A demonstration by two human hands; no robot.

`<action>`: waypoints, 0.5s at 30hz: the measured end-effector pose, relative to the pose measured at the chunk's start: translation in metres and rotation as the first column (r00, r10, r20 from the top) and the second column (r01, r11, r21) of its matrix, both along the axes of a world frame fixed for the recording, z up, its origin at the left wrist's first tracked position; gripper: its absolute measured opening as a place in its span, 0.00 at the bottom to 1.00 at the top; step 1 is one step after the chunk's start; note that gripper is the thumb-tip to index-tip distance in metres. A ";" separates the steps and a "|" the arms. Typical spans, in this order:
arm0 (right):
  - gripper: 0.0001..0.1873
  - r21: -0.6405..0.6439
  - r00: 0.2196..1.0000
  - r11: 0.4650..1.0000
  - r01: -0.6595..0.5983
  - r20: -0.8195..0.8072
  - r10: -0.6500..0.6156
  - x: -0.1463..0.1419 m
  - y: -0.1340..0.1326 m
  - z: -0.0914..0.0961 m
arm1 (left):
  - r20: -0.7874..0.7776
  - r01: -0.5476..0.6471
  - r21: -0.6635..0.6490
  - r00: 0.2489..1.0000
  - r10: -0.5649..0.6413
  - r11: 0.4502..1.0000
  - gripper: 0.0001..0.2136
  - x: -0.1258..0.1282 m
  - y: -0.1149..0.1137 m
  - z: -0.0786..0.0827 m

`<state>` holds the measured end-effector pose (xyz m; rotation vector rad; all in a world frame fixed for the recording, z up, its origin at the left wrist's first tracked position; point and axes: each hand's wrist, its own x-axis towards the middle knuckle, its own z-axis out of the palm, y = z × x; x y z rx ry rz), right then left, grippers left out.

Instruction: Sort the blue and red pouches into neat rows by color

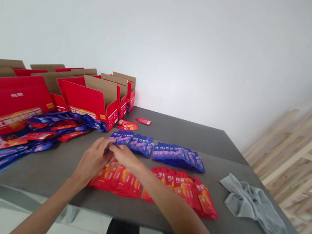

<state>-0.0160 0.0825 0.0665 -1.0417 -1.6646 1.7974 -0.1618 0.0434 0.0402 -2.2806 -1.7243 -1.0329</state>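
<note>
My left hand (93,159) and my right hand (124,155) meet above the left end of a row of red sachets (119,178) on the grey table (171,135). Their fingertips pinch together at a sachet at the near edge of the left row of blue sachets (136,143). A second row of blue sachets (179,156) lies to the right, and a second row of red sachets (188,190) lies in front of it. Which sachet the fingers hold is hard to make out.
Open red cardboard boxes (90,101) stand along the back left. A loose heap of red and blue sachets (39,131) spreads in front of them. Two stray red sachets (134,124) lie behind the blue rows. A grey cloth (251,203) lies at the right. Wooden frames (303,154) lean beyond the table.
</note>
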 end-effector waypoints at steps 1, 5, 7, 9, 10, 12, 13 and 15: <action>0.15 0.046 0.999 0.999 0.026 0.045 -0.028 0.002 0.001 0.000 | 0.019 0.042 0.022 0.999 -0.042 0.999 0.17 0.001 0.001 0.000; 0.17 0.185 0.974 0.971 0.151 0.141 -0.179 0.011 0.015 -0.001 | 0.036 0.218 0.008 0.975 -0.218 0.976 0.21 0.004 0.001 0.008; 0.16 0.159 0.968 0.971 0.179 0.150 -0.203 0.020 0.028 -0.002 | 0.052 0.293 -0.057 0.956 -0.290 0.955 0.26 0.001 0.003 0.011; 0.13 0.129 0.949 0.964 0.234 0.186 -0.256 0.032 0.046 -0.003 | 0.096 0.320 -0.112 0.946 -0.310 0.941 0.28 -0.004 0.012 0.009; 0.12 0.125 0.933 0.955 0.270 0.211 -0.292 0.039 0.056 -0.005 | 0.113 0.317 -0.132 0.946 -0.303 0.939 0.27 -0.008 0.021 0.005; 0.13 0.127 0.901 0.939 0.318 0.267 -0.341 0.051 0.076 -0.012 | 0.101 0.304 -0.181 0.952 -0.290 0.935 0.25 -0.014 0.044 -0.006; 0.14 0.129 0.887 0.936 0.328 0.298 -0.352 0.056 0.084 -0.016 | 0.073 0.297 -0.215 0.955 -0.288 0.930 0.25 -0.016 0.057 -0.013; 0.15 0.137 0.859 0.930 0.342 0.355 -0.368 0.062 0.098 -0.026 | 0.005 0.285 -0.292 0.955 -0.296 0.913 0.25 -0.020 0.081 -0.027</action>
